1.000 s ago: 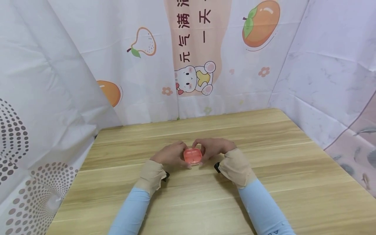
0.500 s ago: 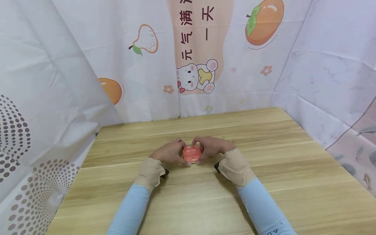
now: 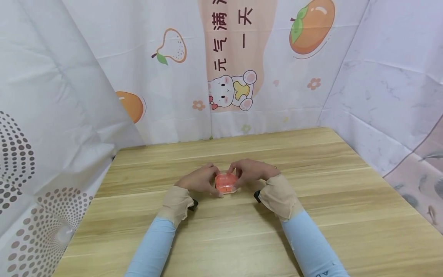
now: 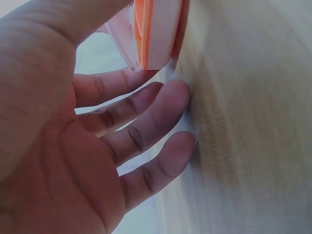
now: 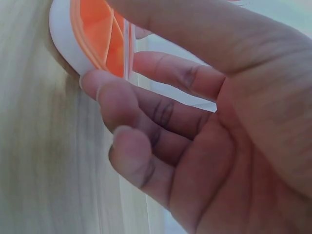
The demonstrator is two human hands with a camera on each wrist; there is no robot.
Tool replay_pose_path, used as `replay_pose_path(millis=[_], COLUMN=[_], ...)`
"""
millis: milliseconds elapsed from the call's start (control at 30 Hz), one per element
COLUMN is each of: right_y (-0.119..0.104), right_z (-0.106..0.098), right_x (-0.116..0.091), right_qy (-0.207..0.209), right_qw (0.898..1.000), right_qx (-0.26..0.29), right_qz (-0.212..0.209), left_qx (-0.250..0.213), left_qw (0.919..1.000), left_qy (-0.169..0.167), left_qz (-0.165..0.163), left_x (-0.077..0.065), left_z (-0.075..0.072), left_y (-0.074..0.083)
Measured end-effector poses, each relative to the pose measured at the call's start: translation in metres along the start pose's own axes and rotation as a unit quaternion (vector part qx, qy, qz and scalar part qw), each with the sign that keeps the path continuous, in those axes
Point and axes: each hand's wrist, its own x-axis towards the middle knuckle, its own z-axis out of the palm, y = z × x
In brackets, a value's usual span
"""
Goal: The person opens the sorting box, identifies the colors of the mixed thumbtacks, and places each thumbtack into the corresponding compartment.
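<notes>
Between both hands, on the wooden table (image 3: pixel 225 234), sits a small pill case (image 3: pixel 226 184) with a white base, orange divided insert and clear lid. My left hand (image 3: pixel 199 179) holds its left side, index finger at the far edge and thumb at the near one. From the other side my right hand (image 3: pixel 252 171) pinches the right end with thumb and index finger. In the right wrist view the clear lid (image 5: pixel 128 48) stands slightly off the orange insert (image 5: pixel 95 27). Loosely bent, the left hand's other fingers (image 4: pixel 170 156) rest near the tabletop.
A tiny ring-like thing (image 3: pixel 275 167) lies just behind my right wrist. Printed white curtains (image 3: pixel 166 88) hang behind the table and along both sides. A small black device (image 3: pixel 257 196) sticks out from the right wrist wrap.
The view has shifted slightly. My right hand has moved a little up and right at the case, and the near part of the lid now looks raised. The left hand keeps its hold.
</notes>
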Motion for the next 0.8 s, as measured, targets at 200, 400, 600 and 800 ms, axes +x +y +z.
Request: replay_pose_path(millis=[200, 400, 600, 800], right_y=[0.0020, 0.0049, 0.0033, 0.0039], right_z=[-0.0008, -0.0018, -0.0027, -0.0034], right_x=[0.0002, -0.0006, -0.0034, -0.0032], right_qy=[-0.001, 0.003, 0.013, 0.027], right_qw=[1.000, 1.000, 0.999, 0.999], right_qx=[0.006, 0.019, 0.033, 0.025], right_qz=[0.004, 0.006, -0.009, -0.027], left_qx=[-0.005, -0.015, -0.017, -0.019], left_qw=[1.0000, 0.9999, 0.9999, 0.9998], left_qy=[0.000, 0.003, 0.001, -0.001], left_qz=[0.001, 0.003, 0.005, 0.008], left_x=[-0.0007, -0.0022, -0.0028, -0.0025], left_z=[0.0005, -0.0002, -0.0006, -0.0001], left_y=[-0.0021, -0.0016, -0.0017, -0.0032])
